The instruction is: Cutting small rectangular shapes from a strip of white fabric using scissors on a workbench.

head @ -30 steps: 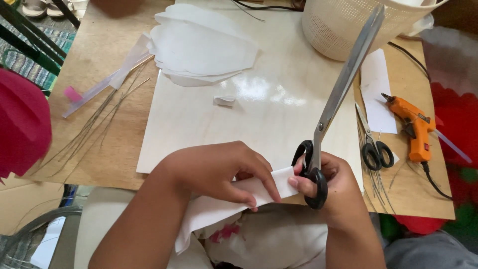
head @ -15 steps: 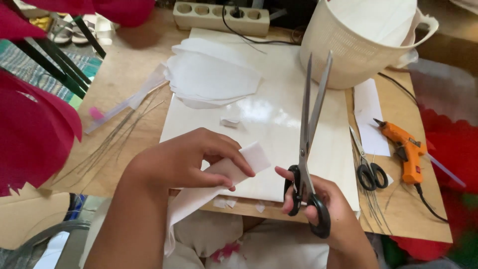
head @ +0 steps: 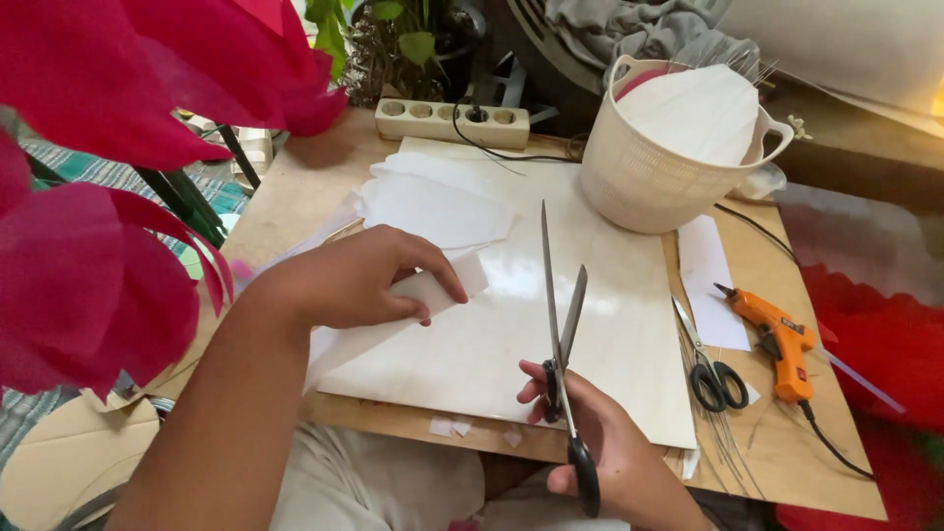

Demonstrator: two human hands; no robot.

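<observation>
Low in the frame's middle, my right hand point(head: 600, 442) grips the long scissors point(head: 562, 334), blades now parted and clear of the paper, where a moment ago they sat beside it; a fresh cut looks ready; left of centre, my left hand point(head: 344, 280) pinches the folded white paper strip point(head: 433, 290) above the counter point(head: 285, 211).

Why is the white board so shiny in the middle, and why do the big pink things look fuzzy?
Head view: light glares off the glossy white board, beside the folded paper in the left hand. The pink petals sit very close to the camera, so they blur. The scissors in the right hand look sharp.
</observation>
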